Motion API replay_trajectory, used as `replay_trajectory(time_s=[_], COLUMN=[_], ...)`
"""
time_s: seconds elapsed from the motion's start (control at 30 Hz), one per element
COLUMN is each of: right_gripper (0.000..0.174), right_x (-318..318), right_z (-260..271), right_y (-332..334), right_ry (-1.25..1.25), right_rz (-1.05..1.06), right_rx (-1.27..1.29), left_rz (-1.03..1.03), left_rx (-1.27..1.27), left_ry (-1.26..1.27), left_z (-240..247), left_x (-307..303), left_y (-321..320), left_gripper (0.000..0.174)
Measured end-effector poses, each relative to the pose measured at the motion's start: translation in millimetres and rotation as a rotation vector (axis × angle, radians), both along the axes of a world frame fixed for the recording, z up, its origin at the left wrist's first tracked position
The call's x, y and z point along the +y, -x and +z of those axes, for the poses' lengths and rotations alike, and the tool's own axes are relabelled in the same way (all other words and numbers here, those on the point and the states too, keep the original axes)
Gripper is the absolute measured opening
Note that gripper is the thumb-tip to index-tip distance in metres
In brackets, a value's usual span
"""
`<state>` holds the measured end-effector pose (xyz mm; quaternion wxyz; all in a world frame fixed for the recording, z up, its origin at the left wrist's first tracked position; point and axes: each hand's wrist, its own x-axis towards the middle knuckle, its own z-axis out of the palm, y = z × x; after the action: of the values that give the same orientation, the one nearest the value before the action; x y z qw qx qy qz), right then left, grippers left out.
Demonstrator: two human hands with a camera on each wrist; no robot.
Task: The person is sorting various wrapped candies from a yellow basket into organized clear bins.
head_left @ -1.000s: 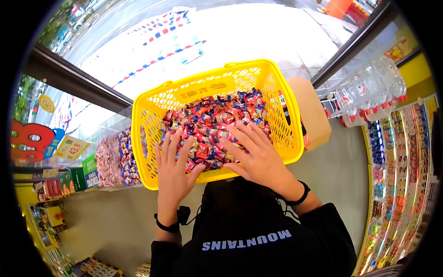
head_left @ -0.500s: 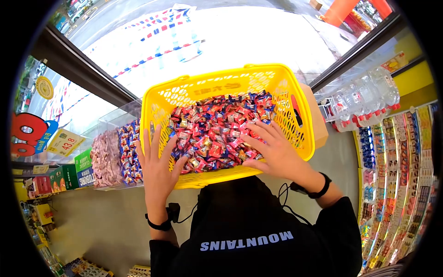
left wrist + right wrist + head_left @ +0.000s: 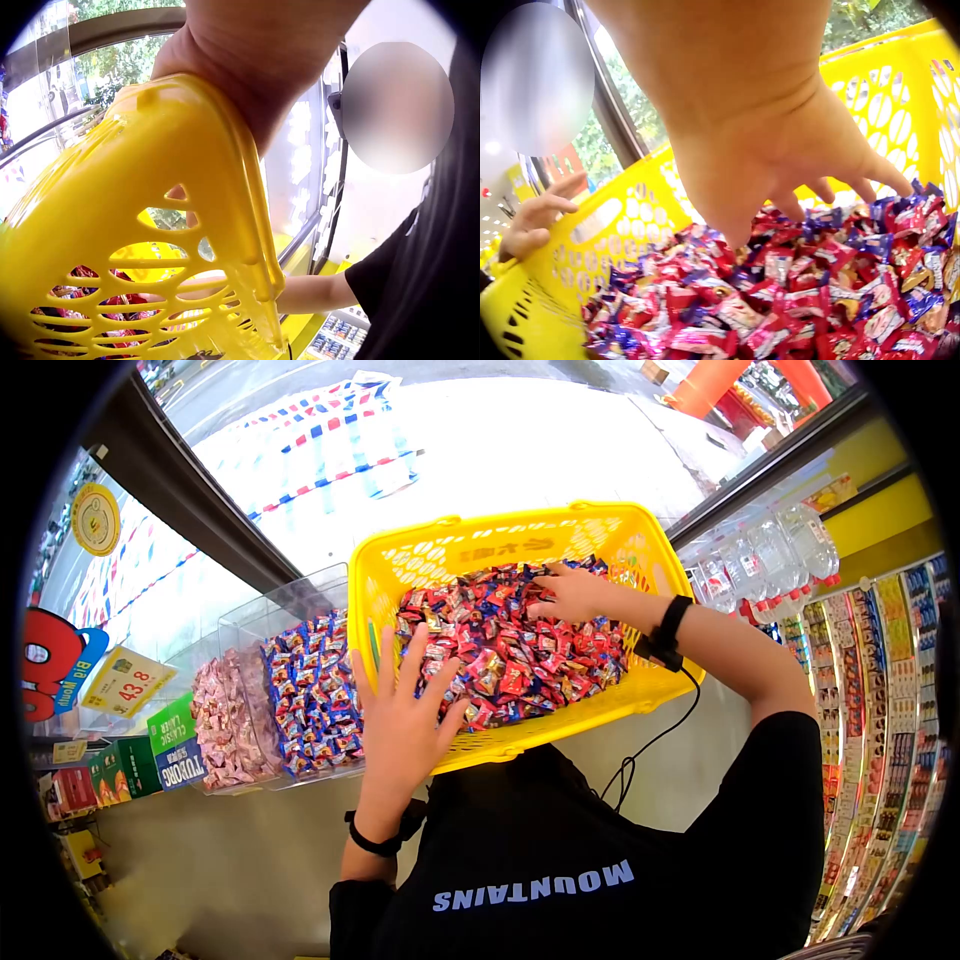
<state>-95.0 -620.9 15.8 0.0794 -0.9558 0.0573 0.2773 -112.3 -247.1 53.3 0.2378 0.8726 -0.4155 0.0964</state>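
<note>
A yellow plastic shopping basket [image 3: 530, 735] holds a wide heap of small wrapped candies [image 3: 520, 670], mostly red and blue. My right hand [image 3: 575, 595] reaches inside, over the far part of the heap. In the right wrist view its fingers [image 3: 889, 176] are spread and point down, tips at the candies' surface. My left hand [image 3: 400, 725] lies over the basket's near left corner with straight, spread fingers. From the right wrist, the left hand [image 3: 536, 225] shows at the basket's rim. The left wrist view shows the basket's outer wall [image 3: 172, 142] just below that wrist.
Left of the basket, a clear bin holds blue-wrapped candies [image 3: 315, 695] and pink-wrapped ones [image 3: 230, 710], beside a price sign [image 3: 130, 682]. Clear bottles [image 3: 770, 560] stand at the right, near shelves [image 3: 870, 740]. A window frame [image 3: 200, 490] runs behind.
My right hand has moved from the basket's near side to deeper over the candies. My left hand stays at the near left corner. The basket has shifted right in view.
</note>
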Motion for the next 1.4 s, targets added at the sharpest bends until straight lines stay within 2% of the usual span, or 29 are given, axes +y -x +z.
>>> replay_trajectory(time_s=[0.07,0.2,0.3,0.5,0.6,0.7,0.8,0.93,1.03,1.13,1.23,1.27,1.37,1.4], right_gripper=[0.087,0.082,0.08,0.084,0.083,0.075,0.068,0.074,0.075,0.073,0.07,0.065,0.061,0.049], right_x=[-11.6,-3.0,-10.8,-16.5,-16.2,-9.2,24.3,81.4,109.2,127.4,134.1,134.6,127.5,124.9], right_z=[-18.1,-20.5,-45.1,-46.7,-38.8,-25.3,38.0,101.6,108.1,103.0,84.7,77.3,65.4,67.0], right_y=[-7.2,-7.8,-9.1,-12.6,-21.0,-11.6,17.5,66.6,109.9,135.0,142.3,143.9,146.3,146.0], right_ry=[0.021,0.074,0.055,0.041,0.094,0.078,0.017,0.02,-0.016,-0.113,-0.227,-0.285,-0.382,-0.417], right_rz=[-0.035,0.013,0.117,0.16,0.234,0.326,0.316,0.43,0.566,0.564,0.53,0.505,0.424,0.397], right_rx=[0.004,0.037,-0.021,-0.041,0.054,0.005,-0.184,-0.406,-0.572,-0.6,-0.687,-0.737,-0.784,-0.843], left_rz=[0.003,0.006,0.005,0.015,0.024,0.036,0.045,0.048,0.042,-0.026,-0.046,-0.005,-0.026,-0.009], left_rx=[-0.001,0.013,0.017,0.012,-0.005,-0.009,-0.009,-0.033,0.006,0.029,-0.062,-0.057,-0.124,-0.132], left_ry=[0.007,0.013,0.013,-0.011,-0.021,-0.033,-0.039,-0.036,-0.007,0.073,0.087,0.135,0.128,0.129], left_z=[-1.7,-1.6,-3.2,-2.1,-3.0,-1.6,-1.2,1.1,7.9,18.4,15.4,16.1,16.5,20.4], left_x=[-0.2,0.8,0.8,0.3,-0.9,-1.1,-1.4,-1.5,-1.0,-5.9,-12.8,-18.0,-22.9,-26.9], left_y=[0.1,-0.6,-0.6,-0.2,0.3,0.9,1.1,3.0,8.2,17.6,23.5,25.3,25.0,26.8], left_gripper=[0.045,0.046,0.046,0.048,0.048,0.047,0.047,0.05,0.054,0.049,0.038,0.024,0.023,0.025])
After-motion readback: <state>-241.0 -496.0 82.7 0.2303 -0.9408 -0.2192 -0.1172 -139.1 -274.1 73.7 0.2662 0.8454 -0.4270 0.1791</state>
